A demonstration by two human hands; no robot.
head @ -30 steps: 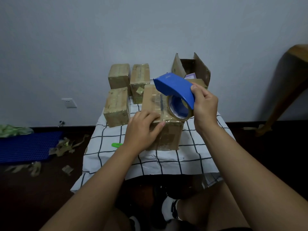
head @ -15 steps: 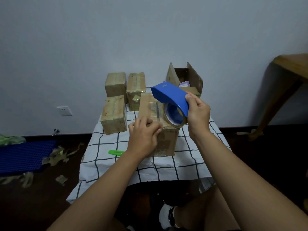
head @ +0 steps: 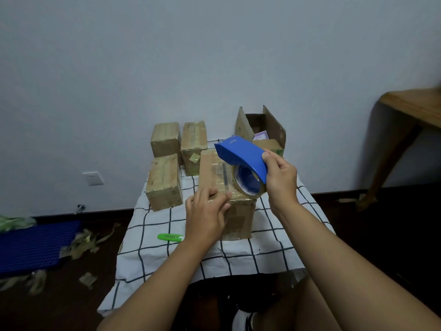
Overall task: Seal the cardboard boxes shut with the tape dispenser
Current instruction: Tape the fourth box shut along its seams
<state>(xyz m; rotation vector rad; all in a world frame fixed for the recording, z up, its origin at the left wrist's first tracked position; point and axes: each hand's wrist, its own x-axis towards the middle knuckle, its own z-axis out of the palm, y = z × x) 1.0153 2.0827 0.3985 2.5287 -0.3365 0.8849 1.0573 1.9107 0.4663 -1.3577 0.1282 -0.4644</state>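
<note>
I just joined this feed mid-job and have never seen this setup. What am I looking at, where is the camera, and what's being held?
There is no machine: a person works with bare hands, filmed by a camera on their head looking down. The right hand grips a blue tape dispenser. The left hand pinches the tape end at the front edge of the near cardboard box. On the checked cloth stand three closed boxes, one open box behind, and a green cutter.

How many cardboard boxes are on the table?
5: two at the back left, one front left, one under the hands, and an open one back right.
</note>
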